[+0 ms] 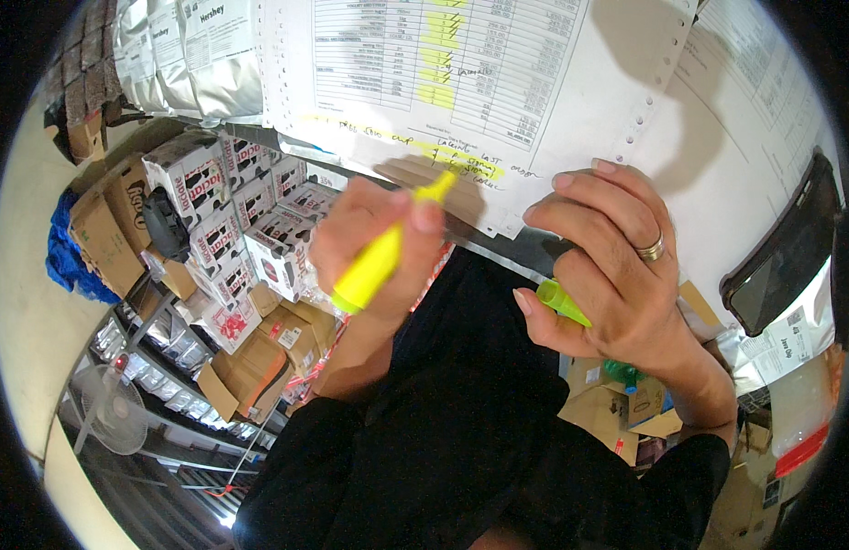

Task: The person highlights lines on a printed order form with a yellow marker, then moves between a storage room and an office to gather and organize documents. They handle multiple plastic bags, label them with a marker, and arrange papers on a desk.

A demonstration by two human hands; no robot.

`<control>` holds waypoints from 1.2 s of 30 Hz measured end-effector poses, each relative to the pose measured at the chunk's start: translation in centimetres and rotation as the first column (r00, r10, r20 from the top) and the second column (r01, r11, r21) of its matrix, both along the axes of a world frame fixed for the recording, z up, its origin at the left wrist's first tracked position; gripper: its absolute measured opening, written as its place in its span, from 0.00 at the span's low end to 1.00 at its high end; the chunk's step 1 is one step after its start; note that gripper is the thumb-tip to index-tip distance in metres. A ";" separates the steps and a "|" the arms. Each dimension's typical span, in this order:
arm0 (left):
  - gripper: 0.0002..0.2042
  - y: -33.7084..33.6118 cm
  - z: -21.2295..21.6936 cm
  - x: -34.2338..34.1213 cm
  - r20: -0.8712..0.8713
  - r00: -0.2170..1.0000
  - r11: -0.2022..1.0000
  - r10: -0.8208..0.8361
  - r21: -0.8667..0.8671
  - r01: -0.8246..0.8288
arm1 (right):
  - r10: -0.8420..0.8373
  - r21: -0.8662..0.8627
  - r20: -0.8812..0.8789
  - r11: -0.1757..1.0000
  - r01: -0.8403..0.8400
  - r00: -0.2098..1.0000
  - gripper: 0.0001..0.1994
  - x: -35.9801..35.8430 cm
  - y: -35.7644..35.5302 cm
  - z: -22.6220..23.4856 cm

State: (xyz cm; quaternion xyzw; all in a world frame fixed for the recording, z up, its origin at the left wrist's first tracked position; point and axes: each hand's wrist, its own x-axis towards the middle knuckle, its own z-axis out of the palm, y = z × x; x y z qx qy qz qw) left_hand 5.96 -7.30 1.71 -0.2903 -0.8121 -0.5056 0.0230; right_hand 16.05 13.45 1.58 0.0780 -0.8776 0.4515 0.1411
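My left hand (374,243) grips a yellow highlighter (379,266), its tip pointing up and right at the lower part of a printed sheet (369,101). The tip is close to the handwritten lines there; whether it touches the paper I cannot tell. This hand is slightly blurred. Yellow marks run down one column of the sheet's table and across the handwriting. On the right, my right hand (617,261), with a ring on one finger, rests its fingertips by the sheet's lower right edge. A yellow-green highlighter cap (562,301) is held between its thumb and curled fingers.
Right of the sheet, a dark phone (777,247) lies on more papers (745,119). Silver pouches (186,60) stand at the upper left. Below the table's edge are stacked white cartons (218,215), open cardboard boxes (246,371) and a fan (110,408).
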 end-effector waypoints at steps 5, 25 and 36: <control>0.13 0.2 0.7 1.2 0.008 0.995 0.971 -0.104 -0.216 0.103 | 0.003 -0.003 -0.011 1.000 -0.004 1.000 0.16 0.0 0.0 0.1; 0.16 0.4 0.9 2.8 0.298 0.810 0.839 -0.505 0.391 0.379 | -0.133 -0.120 -0.250 0.987 0.106 0.959 0.22 1.2 -1.1 -1.7; 0.19 1.6 3.4 -1.9 0.385 0.478 0.607 -0.790 0.378 0.699 | -0.119 -0.158 -0.269 0.984 0.079 0.956 0.26 1.5 0.1 -0.5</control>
